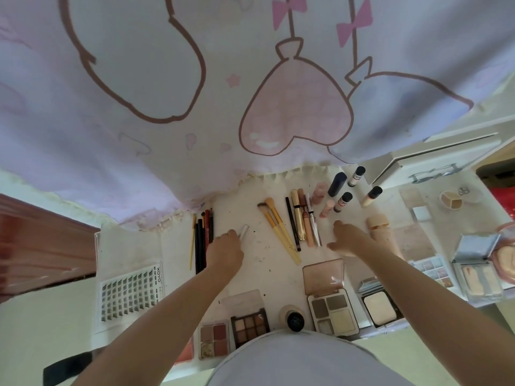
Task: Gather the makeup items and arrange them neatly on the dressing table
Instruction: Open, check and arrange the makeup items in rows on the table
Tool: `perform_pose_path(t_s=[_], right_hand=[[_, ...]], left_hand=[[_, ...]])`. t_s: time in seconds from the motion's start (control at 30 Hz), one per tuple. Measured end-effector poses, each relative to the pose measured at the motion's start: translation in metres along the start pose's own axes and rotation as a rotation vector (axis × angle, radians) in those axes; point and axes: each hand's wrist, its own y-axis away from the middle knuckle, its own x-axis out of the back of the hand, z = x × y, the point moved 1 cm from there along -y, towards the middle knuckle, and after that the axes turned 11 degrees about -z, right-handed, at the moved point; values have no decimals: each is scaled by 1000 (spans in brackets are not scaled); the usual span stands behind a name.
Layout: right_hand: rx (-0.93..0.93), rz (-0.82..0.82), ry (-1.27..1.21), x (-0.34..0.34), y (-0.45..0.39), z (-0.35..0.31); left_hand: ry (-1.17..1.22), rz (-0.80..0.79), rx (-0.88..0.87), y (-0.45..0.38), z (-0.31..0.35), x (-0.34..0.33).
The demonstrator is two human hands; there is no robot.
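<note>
One white tube point(244, 231) sits pinched in left grip point(225, 247); right grip point(348, 239) hovers wide.

A row of dark and red pencils point(203, 240) with one thin yellow stick lies side by side at the left of the white counter point(259, 263), pointing away from the person. Just right of them lies a small white tube point(244, 231), its near end pinched by the left hand point(226, 247). Three yellow-handled brushes point(278, 227) lie fanned at a slant in the middle, beside a tight row of liners and gold and peach tubes point(302, 218). Behind these stand small bottles with black caps point(344, 200). Along the near edge lie open eyeshadow palettes point(331, 310), a powder compact point(379, 307), and a sheet of lashes point(131, 296) at far left.
</note>
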Motion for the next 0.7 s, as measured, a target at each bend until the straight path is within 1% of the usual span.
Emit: perform_pose_path(t_s=[0.07,0.13,0.2,0.27,0.37,0.43,0.53,0.6,0.63,0.7], right_hand=[[7,-19,-53,11,11,1],[59,33,-169,26,27,-1],[199,88,-354,43,47,-15],[364,106,-575,58,72,-40],[511,170,-723,78,105,-74],[564,277,-699,89,122,-88],[609,458,-590,108,142,-99],[674,493,-678,124,156,-105],[706,498,-762,132,163,-107],[757,538,-881,151,179,-111]], left_hand=[[109,30,-55,4,6,12],[277,59,-124,12,14,30],[410,102,-224,23,24,52],[476,151,-329,34,35,73],[441,242,-464,54,49,102],[403,288,-542,69,54,119],[338,377,-639,88,53,145],[326,432,-661,98,49,166],[274,477,-650,102,48,176],[92,616,-609,110,48,193]])
